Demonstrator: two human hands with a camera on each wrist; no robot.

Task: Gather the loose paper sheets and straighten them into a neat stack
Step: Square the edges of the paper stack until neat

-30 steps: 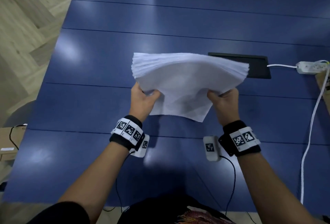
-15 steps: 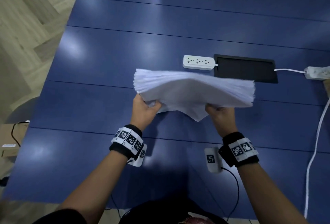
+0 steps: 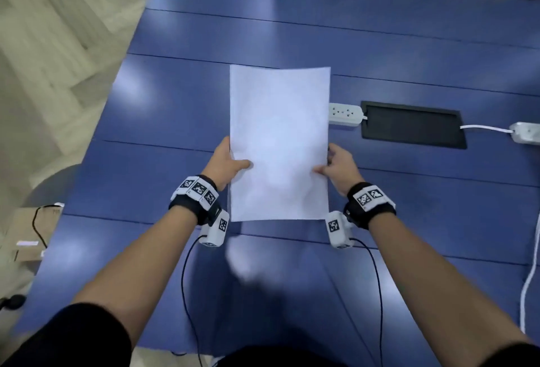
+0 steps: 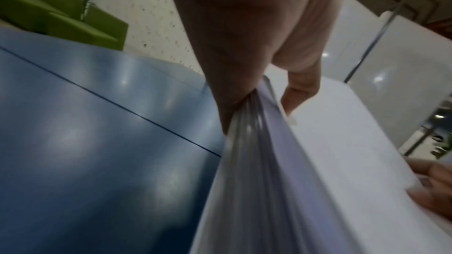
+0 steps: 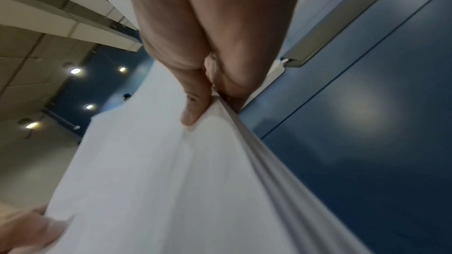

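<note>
With every sheet already collected, squaring up looks to be the step in hand. Held upright over the blue tabletop (image 3: 181,121) between both hands: one thick paper stack (image 3: 279,144), long sides running away from the body, bottom short edge hanging just below the wrists and seemingly a little clear of the surface, though contact cannot be ruled out from the head view. Left hand (image 3: 226,163) closed on the left long edge, thumb laid across the front sheet, fingers hidden behind; same grip seen from the left wrist, thumb on the face and the layered edge (image 4: 254,142) pressed into the palm. Right hand (image 3: 339,163) closed on the opposite long edge at matching height, thumb (image 5: 195,107) pinching the front sheet hard enough to pucker it slightly. Between the two grips, paper bowed gently; above them, free and unsupported to the top edge. Beyond the right grip, on the tabletop: a white power strip (image 3: 344,114) and a black inset panel (image 3: 412,124), both well clear. Judged next: loosening both grips slightly so sheets can slip, then dropping the bottom edge onto the tabletop to tap it flush, keeping palms flat against the sides to stop fanning.
</note>
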